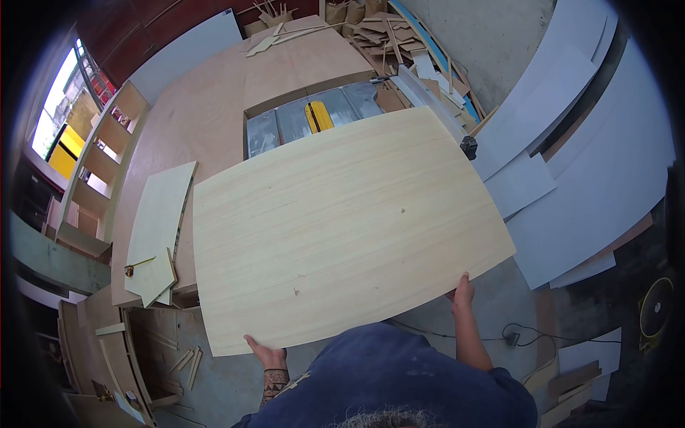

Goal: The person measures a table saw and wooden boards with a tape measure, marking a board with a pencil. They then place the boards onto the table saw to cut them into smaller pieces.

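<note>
A large pale wood panel (349, 221) spans the middle of the view, its far edge over the metal top of a table saw (267, 133). My left hand (266, 353) holds the near edge at the panel's left corner, thumb on top and fingers hidden beneath. At the right part of the same edge, my right hand (463, 293) grips the panel, thumb up, other fingers mostly underneath. The saw's yellow insert (319, 116) shows just beyond the panel. The blade is not visible.
Smaller boards (160, 221) lie on the wooden worktop (214, 135) at left. A rail (432, 107) runs right of the saw. White sheets (592, 171) lean at right. Wood scraps (378, 39) are piled behind. A cable (528, 332) crosses the floor at right.
</note>
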The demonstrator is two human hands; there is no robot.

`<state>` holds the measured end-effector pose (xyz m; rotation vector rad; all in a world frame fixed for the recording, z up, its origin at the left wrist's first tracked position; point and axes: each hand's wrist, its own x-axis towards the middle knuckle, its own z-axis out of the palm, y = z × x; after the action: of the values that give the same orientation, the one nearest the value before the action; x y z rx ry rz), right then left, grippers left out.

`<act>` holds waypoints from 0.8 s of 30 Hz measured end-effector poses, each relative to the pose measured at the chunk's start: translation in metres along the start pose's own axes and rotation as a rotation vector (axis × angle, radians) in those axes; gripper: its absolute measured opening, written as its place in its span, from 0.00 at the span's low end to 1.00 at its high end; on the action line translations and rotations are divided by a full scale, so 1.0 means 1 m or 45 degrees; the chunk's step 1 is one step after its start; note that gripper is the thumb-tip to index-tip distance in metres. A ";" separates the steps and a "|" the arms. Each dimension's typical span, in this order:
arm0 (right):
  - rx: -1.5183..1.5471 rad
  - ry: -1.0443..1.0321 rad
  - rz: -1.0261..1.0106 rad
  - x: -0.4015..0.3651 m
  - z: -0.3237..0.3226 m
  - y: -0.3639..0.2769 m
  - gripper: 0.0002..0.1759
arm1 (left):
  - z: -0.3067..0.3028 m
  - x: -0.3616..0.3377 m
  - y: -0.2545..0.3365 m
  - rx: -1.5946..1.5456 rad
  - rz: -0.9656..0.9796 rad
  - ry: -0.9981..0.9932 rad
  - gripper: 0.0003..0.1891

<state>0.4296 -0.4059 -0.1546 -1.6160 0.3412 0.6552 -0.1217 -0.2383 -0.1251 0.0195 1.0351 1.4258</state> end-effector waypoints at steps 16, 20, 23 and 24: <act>-0.016 -0.011 0.015 0.012 0.033 -0.014 0.30 | 0.028 0.028 -0.001 -0.058 -0.014 0.065 0.43; 0.009 0.006 -0.008 0.014 0.043 -0.018 0.31 | 0.029 0.042 -0.002 -0.035 0.001 0.018 0.42; 0.019 -0.022 0.004 0.021 0.048 -0.018 0.32 | 0.034 0.046 -0.003 -0.040 0.001 0.017 0.42; 0.017 -0.024 0.003 0.024 0.050 -0.017 0.32 | 0.037 0.047 -0.003 -0.037 0.006 0.024 0.42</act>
<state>0.4474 -0.3512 -0.1570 -1.5958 0.3326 0.6683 -0.1066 -0.1806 -0.1311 -0.0126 1.0306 1.4473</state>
